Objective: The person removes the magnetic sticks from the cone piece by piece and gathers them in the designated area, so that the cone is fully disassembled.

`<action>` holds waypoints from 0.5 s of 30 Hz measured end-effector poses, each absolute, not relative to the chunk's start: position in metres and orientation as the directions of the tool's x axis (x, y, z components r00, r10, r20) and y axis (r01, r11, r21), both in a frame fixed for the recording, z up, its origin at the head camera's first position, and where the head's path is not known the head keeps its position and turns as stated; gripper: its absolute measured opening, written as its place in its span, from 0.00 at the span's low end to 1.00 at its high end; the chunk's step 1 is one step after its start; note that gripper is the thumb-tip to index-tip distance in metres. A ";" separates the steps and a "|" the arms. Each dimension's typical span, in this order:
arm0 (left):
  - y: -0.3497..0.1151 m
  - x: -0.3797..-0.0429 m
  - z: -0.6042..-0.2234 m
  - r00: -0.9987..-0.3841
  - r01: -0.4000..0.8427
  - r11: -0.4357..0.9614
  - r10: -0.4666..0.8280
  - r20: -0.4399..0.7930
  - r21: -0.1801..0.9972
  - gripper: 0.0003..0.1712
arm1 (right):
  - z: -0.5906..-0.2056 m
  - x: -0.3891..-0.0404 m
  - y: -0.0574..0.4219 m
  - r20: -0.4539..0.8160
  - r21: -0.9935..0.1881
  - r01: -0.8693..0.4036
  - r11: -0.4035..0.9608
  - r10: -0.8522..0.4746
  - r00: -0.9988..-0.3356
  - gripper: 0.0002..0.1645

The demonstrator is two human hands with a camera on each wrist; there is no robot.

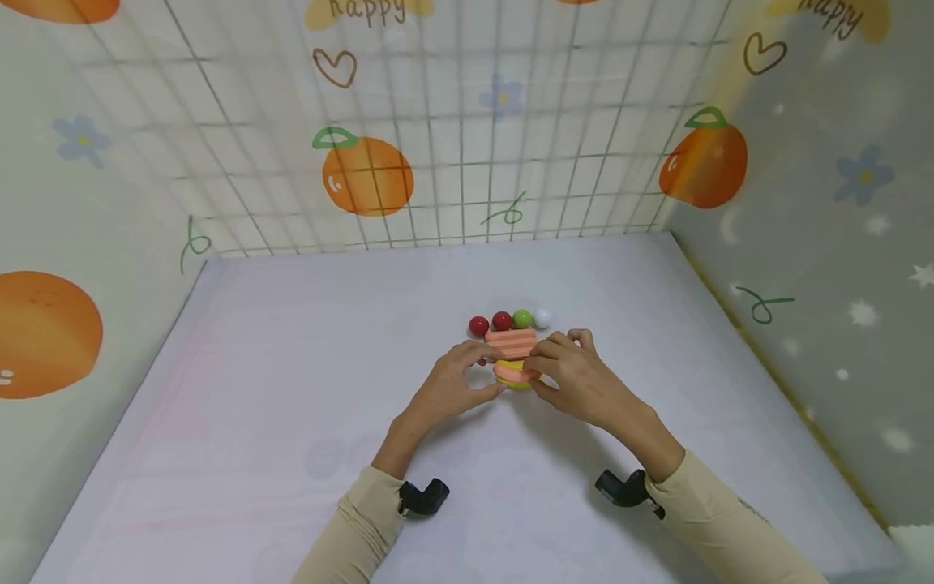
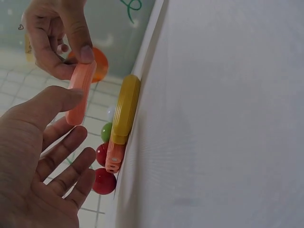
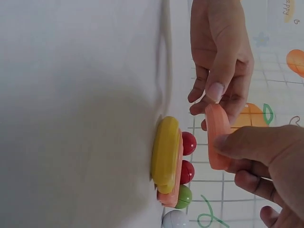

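A salmon-orange, slightly curved plastic piece (image 1: 515, 372) is held up above the tabletop. My right hand (image 1: 584, 381) pinches one end of it between thumb and fingers, seen closely in the right wrist view. Around the other end, my left hand (image 1: 454, 381) is spread, its thumb (image 2: 71, 99) overlapping the piece in the left wrist view and its fingertips apart from the thumb. Below the held piece lies a yellow curved, ridged piece (image 3: 165, 154). Behind that, several salmon-orange ridged sticks (image 1: 511, 343) lie side by side.
A row of small balls sits behind the sticks: two red balls, the left one (image 1: 478, 326) and its neighbour (image 1: 502, 321), a green ball (image 1: 522, 319) and a white ball (image 1: 542, 318). A pale cloth covers the table (image 1: 255, 389). Printed curtains and a wire grid (image 1: 467, 162) stand beyond it.
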State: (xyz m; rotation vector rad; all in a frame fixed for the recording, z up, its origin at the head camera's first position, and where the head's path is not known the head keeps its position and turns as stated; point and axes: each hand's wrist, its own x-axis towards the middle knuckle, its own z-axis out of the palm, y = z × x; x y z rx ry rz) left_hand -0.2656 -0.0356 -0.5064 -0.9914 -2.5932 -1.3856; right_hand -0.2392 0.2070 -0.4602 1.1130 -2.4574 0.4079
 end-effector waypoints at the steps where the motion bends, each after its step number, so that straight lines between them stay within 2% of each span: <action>1: -0.035 -0.266 -0.507 -0.795 0.552 0.398 0.516 0.318 0.733 0.25 | -0.461 -0.239 0.207 0.474 -0.096 -0.761 0.642 -0.643 -0.602 0.14; 9: -0.033 -0.265 -0.510 -0.787 0.568 0.414 0.526 0.321 0.712 0.25 | -0.466 -0.238 0.208 0.429 -0.085 -0.735 0.673 -0.641 -0.637 0.14; 15: -0.032 -0.267 -0.514 -0.779 0.578 0.402 0.532 0.332 0.710 0.24 | -0.475 -0.237 0.211 0.422 -0.089 -0.737 0.670 -0.645 -0.637 0.13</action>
